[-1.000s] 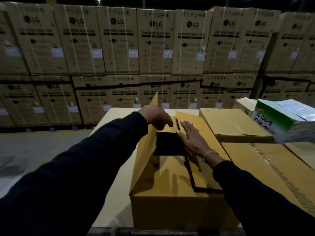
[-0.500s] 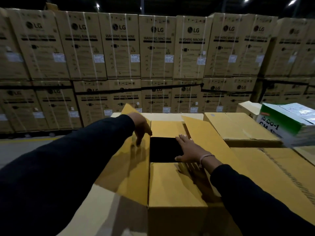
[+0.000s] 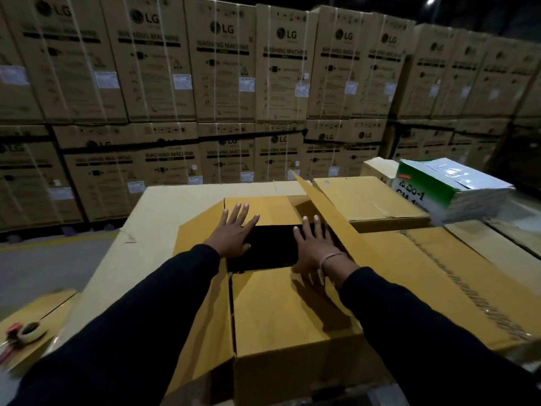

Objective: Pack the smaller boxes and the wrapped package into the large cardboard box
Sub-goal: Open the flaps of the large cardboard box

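The large cardboard box stands in front of me with its near and far short flaps folded in and a dark gap between them. My left hand lies flat, fingers spread, on the left long flap, which is folded down. My right hand rests flat at the gap's right edge, beside the right long flap, which still stands tilted up. What is inside the box is hidden in the dark.
A flat cardboard box and a green-and-white printed bundle lie at the back right. A tape roll with a red tool lies on cardboard at the lower left. Stacked washing machine cartons wall the background.
My left hand let go of the left flap's edge and now presses flat on it, the flap having come down. My right hand slid slightly right. The view tilted down.
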The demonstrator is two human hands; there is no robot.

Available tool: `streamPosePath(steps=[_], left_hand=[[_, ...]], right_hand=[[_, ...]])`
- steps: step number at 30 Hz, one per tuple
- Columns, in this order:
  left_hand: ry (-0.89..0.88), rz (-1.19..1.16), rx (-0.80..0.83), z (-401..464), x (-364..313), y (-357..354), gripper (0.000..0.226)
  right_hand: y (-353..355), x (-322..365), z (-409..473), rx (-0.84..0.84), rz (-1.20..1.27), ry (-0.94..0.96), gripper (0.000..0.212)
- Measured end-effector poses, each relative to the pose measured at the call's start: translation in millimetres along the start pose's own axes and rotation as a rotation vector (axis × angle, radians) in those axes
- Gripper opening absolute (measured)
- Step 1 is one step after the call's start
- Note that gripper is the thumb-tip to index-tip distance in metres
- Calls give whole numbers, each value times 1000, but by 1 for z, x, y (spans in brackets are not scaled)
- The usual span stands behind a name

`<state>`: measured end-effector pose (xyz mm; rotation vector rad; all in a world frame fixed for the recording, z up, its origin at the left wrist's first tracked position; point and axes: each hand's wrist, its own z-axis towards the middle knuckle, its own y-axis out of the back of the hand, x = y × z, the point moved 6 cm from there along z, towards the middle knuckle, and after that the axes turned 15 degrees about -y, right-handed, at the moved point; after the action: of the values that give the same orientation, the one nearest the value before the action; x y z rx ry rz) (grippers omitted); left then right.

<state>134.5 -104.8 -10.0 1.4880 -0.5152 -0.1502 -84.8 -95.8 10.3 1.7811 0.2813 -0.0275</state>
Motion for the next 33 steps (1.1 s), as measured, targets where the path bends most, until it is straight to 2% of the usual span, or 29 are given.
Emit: streamPosePath(steps=[7,11,18,26,33], left_hand=[[-71,-13,-99,55,-19,3,92],[-76,-28,-114,87,-33,-2,92],[-66,-20,-106,139,-43,-4,87],[-34,-3,-44,192,-41,-20,87],[-169,65,-14,218,-33,-10,83]], right_hand=[[26,-82,14,-291,-159,-145,101],[19,-128,37,-376,-140,-243,93],[-17,-185,96,-261,-47,-240,86],[-47,-199,174,-83,129,-111,83],[-54,-191,229,-4,329,28,82]])
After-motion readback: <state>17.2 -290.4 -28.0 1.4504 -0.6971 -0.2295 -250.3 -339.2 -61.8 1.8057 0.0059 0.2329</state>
